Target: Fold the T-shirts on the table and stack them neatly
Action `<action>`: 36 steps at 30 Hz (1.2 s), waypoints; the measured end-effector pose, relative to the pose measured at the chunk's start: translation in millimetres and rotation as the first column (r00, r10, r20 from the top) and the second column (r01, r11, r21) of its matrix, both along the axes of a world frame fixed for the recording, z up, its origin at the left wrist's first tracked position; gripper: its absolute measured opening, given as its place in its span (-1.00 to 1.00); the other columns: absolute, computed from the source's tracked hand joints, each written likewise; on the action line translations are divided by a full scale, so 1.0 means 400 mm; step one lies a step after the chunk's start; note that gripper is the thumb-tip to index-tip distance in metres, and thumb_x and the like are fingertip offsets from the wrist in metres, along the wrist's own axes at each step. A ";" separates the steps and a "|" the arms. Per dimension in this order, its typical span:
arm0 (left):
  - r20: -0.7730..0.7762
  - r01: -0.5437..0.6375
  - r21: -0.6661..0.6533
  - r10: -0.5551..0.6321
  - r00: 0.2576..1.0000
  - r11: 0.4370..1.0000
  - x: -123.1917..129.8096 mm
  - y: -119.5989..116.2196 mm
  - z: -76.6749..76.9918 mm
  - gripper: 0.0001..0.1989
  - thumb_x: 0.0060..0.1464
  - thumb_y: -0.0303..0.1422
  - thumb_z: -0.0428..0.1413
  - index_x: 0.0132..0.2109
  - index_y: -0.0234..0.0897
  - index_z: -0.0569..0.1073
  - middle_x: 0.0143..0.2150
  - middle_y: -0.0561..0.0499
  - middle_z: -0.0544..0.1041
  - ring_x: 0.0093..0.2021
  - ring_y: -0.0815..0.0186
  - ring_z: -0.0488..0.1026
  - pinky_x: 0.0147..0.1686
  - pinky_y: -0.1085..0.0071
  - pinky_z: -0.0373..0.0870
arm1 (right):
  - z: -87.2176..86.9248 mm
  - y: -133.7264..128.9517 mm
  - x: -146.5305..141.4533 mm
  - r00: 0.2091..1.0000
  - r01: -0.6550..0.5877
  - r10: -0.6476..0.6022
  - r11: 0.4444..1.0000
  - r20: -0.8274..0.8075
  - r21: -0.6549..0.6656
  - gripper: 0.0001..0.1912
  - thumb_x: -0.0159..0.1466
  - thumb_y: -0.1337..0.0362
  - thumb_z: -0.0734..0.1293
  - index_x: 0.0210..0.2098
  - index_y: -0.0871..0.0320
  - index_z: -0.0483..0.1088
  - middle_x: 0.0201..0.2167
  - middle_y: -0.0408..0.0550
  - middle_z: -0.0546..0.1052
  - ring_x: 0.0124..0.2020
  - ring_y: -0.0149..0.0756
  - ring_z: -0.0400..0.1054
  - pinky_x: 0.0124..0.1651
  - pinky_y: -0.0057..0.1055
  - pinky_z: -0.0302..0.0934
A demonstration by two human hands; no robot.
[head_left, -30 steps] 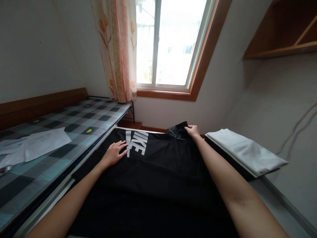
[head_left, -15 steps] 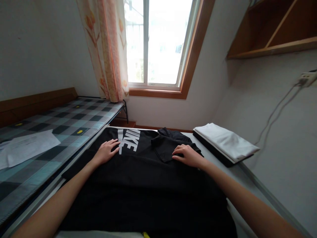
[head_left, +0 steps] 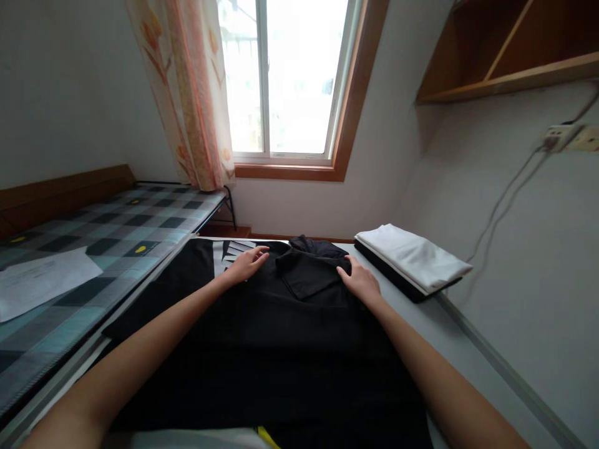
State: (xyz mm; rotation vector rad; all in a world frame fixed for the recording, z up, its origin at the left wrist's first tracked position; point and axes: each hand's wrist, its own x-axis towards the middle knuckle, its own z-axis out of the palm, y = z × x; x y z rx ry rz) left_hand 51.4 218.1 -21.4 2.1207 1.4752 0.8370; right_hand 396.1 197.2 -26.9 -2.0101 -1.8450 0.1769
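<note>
A black T-shirt [head_left: 262, 349] with a large white NIKE print [head_left: 233, 249] lies spread across a white tabletop, its far right part folded over in layers. My left hand [head_left: 246, 265] is over the print and hides part of the lettering, fingers stretched toward the right and nothing seen in them. At the right edge of the folded part, my right hand [head_left: 362, 279] touches the black cloth with thumb and forefinger apart; its other fingers are partly hidden.
Right of the shirt lies a folded stack of white cloth [head_left: 414, 255] on black cloth [head_left: 390, 277]. A checked mattress [head_left: 159, 218] with paper sheets [head_left: 51, 280] is at left. Behind are a curtain [head_left: 187, 93] and window [head_left: 294, 81]; a wooden shelf [head_left: 510, 81] hangs upper right.
My left hand has moved right and farther away, across the print. My right hand has shifted outward to the edge of the folded cloth. The view has turned slightly right.
</note>
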 end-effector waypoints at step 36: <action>-0.355 0.173 0.388 -0.026 0.935 0.905 0.310 0.097 -0.061 -0.75 0.18 -0.32 0.10 -0.01 -0.19 0.52 -0.01 -0.09 0.47 0.02 0.16 0.40 0.08 0.21 0.31 | -0.114 0.081 0.081 0.873 0.137 0.017 0.950 -0.488 0.279 -0.68 0.17 0.08 0.26 -0.30 0.11 0.57 -0.27 0.05 0.63 -0.22 -0.10 0.49 -0.10 -0.22 0.28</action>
